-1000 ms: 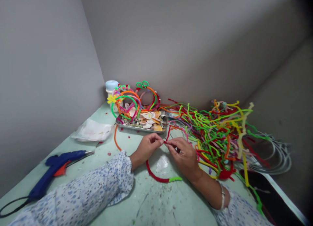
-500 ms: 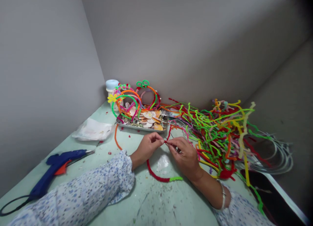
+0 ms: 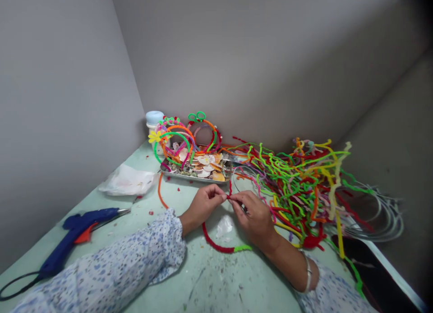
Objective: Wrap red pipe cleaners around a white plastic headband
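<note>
My left hand (image 3: 204, 206) and my right hand (image 3: 254, 216) meet fingertip to fingertip above the table, in the middle of the head view. Both are closed in a pinch on a red pipe cleaner (image 3: 230, 188), whose short end stands up between them. Below the hands curves a red and green headband (image 3: 219, 248); its upper part passes behind my left hand, and I cannot tell whether the pinched piece joins it. A small clear plastic piece (image 3: 225, 225) lies on the table under the hands.
Behind the hands stands a metal tray (image 3: 196, 178) of shells, with several colourful headbands (image 3: 182, 132) on it. A blue glue gun (image 3: 64, 245) and a white plastic bag (image 3: 128, 181) lie left. Right is a heap of pipe cleaners (image 3: 294, 177), beside coiled clear tubing (image 3: 389, 218).
The upright end of the red pipe cleaner has swung slightly left and shows less length. Both hands keep their pinch in nearly the same place.
</note>
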Demonstrator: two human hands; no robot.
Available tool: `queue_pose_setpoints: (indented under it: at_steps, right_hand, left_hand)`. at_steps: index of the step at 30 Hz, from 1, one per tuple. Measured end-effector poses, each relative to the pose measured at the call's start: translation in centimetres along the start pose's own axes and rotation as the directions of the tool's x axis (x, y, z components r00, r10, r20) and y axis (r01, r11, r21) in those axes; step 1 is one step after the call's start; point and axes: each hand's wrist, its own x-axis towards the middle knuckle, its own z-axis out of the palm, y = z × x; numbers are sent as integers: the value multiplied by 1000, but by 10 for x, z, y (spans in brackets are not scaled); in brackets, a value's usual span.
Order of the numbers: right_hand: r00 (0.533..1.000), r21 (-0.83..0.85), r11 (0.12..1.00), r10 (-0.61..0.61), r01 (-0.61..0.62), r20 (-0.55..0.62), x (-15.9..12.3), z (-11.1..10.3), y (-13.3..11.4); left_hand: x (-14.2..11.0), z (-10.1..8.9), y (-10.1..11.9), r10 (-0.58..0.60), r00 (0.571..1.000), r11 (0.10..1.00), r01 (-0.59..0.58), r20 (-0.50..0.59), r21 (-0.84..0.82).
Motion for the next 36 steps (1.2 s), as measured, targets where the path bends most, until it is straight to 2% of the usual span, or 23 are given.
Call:
queue_pose_setpoints:
  at_steps: [16, 36]
  right_hand:
    - [1000, -22, 1000, -14, 14, 16, 0, -1, -2]
    - [998, -74, 997, 30, -26, 58, 1, -1, -6]
  left_hand:
    - [0, 1, 2, 3, 1000, 1000, -3, 9, -14]
    - [0, 1, 1, 10, 1000, 999, -9, 7, -37]
